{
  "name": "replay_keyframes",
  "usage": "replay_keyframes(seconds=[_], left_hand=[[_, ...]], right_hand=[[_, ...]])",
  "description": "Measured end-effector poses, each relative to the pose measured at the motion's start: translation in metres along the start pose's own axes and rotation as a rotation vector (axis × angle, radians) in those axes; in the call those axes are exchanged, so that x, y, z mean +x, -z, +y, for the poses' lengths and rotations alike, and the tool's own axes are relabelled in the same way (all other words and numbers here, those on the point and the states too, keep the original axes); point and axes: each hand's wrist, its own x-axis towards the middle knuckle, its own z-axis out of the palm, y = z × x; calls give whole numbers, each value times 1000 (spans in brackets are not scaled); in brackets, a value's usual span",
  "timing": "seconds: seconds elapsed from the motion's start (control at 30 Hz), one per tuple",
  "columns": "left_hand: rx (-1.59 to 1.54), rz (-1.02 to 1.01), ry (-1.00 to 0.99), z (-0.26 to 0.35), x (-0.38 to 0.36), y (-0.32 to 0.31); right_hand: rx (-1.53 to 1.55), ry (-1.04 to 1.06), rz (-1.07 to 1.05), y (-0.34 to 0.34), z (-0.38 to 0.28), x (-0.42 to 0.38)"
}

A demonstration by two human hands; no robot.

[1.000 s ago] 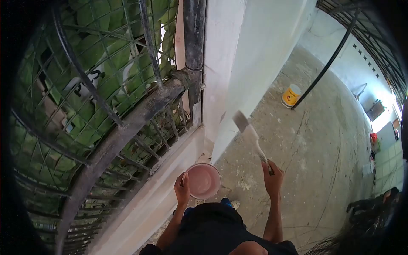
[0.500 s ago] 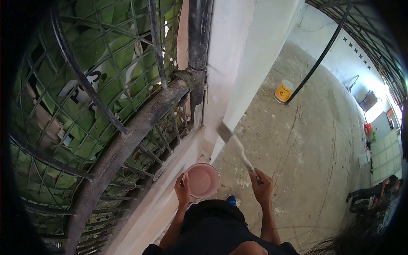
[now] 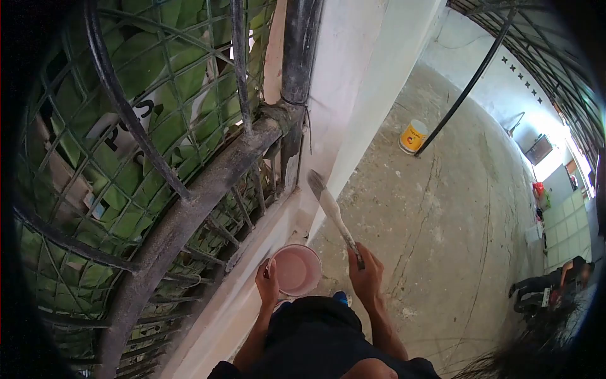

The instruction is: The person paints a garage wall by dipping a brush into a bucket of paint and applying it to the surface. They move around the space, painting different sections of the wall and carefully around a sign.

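Note:
In my right hand (image 3: 367, 271) is a paintbrush (image 3: 333, 211), gripped near the end of its long, pale-stained handle. Its bristles point up and left, overlapping the lower part of the white pillar (image 3: 344, 82) in this view. My left hand (image 3: 268, 282) is closed on the left rim of a pink bucket (image 3: 297, 270), held in front of my body. The bucket's inside looks pinkish, with a smooth surface at the bottom.
A dark metal grille (image 3: 189, 202) with green mesh and leafy sheeting runs along the left, above a low pale ledge (image 3: 233, 284). A yellow-and-white bucket (image 3: 413, 137) stands by a black pole (image 3: 464, 91). A person (image 3: 555, 284) is beside a motorbike at far right.
My right hand has moved left with the paintbrush, bringing the bristles up and left against the pillar's outline. The bucket has shifted slightly left in view.

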Motion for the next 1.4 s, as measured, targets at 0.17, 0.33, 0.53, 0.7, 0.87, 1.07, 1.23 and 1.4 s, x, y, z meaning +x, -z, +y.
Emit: replay_keyframes(seconds=[0.17, 0.33, 0.53, 0.7, 0.87, 1.07, 1.23, 1.4], left_hand=[[-10, 3, 19, -7, 3, -6], [-57, -7, 16, -2, 2, -2], [-32, -15, 51, -6, -1, 2], [-36, -22, 31, -1, -4, 2], [-73, -5, 22, -9, -3, 0], [-87, 20, 11, -7, -6, 1], [-69, 52, 8, -5, -7, 0], [-62, 31, -22, -4, -9, 0]], right_hand=[[-26, 15, 108, -10, 11, -11], [-54, -143, 107, 3, 19, -37], [-65, -31, -27, 1, 33, -48], [-167, 82, -145, 13, 19, -8], [-166, 118, -34, 53, -29, 36], [-289, 141, 80, 109, -81, 58], [-246, 216, 251, 125, -106, 61], [-241, 138, 232, 104, -101, 55]])
